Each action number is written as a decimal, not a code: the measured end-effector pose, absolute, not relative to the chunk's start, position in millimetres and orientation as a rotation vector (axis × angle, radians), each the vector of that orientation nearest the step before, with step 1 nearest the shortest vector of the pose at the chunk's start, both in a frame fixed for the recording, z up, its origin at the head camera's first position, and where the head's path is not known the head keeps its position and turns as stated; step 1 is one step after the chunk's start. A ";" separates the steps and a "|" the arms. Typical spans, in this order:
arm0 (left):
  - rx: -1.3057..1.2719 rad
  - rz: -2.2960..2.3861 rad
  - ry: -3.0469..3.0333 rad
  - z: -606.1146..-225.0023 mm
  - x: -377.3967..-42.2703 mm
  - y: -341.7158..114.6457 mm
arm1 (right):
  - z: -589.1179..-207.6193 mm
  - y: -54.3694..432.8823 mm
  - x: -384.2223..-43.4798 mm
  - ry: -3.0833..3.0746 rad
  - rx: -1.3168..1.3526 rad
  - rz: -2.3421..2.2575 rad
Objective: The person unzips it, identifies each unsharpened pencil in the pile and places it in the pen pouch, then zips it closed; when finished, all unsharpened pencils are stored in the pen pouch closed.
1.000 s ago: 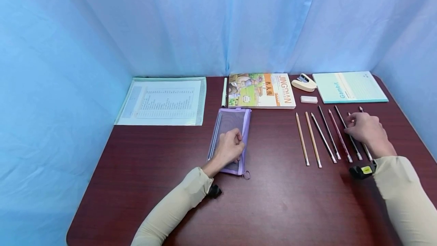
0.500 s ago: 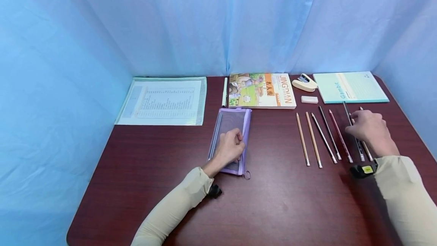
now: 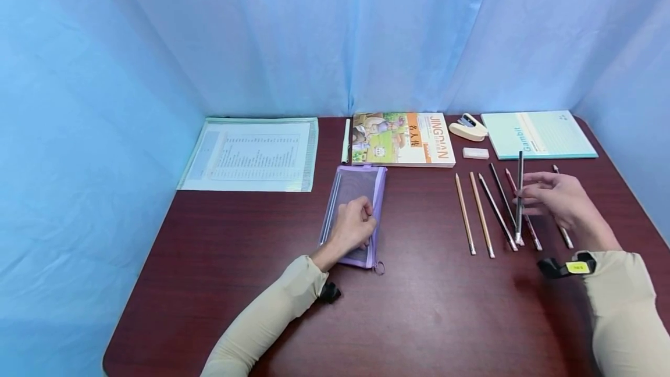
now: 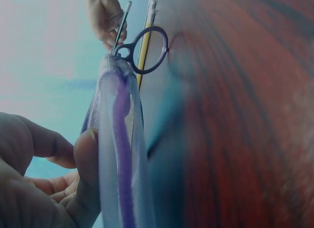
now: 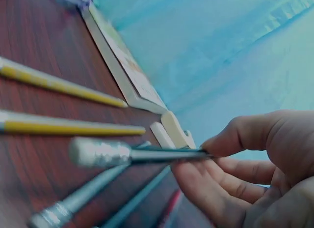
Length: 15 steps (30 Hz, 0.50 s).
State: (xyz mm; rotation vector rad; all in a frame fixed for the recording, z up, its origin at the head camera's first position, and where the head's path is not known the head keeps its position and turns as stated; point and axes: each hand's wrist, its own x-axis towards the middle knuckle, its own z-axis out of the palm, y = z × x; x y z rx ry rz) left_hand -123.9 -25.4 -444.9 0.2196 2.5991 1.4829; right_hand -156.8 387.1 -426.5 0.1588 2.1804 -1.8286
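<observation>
My left hand rests on a purple mesh zip pouch, fingers curled at its zippered right edge. In the left wrist view, thumb and fingertips hold the upper side of the pouch; the exact grip is partly hidden. A ring hangs from the zip. On the right, my right hand pinches a dark pencil between thumb and fingers, raised above other pencils. Its white eraser end points towards the right wrist camera. Two yellow pencils and several darker ones lie nearby.
Along the back are a clear document folder, a white pen, a book, a stapler, an eraser and a notebook. One pencil lies right of the row. Blue curtains enclose the table.
My right hand has lifted the dark pencil off the table and carried it left, over the neighbouring pencils, turning it more upright. The left hand and pouch have stayed in place.
</observation>
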 end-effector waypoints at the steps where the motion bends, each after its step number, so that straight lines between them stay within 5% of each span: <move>1: 0.221 1.481 2.601 -444.9 -123.8 -25.3 | -429.7 385.3 -156.4 2.096 0.147 -1.912; 15: 0.225 1.467 2.613 -444.7 -124.3 -25.0 | -451.0 332.8 -158.2 1.719 0.020 -2.094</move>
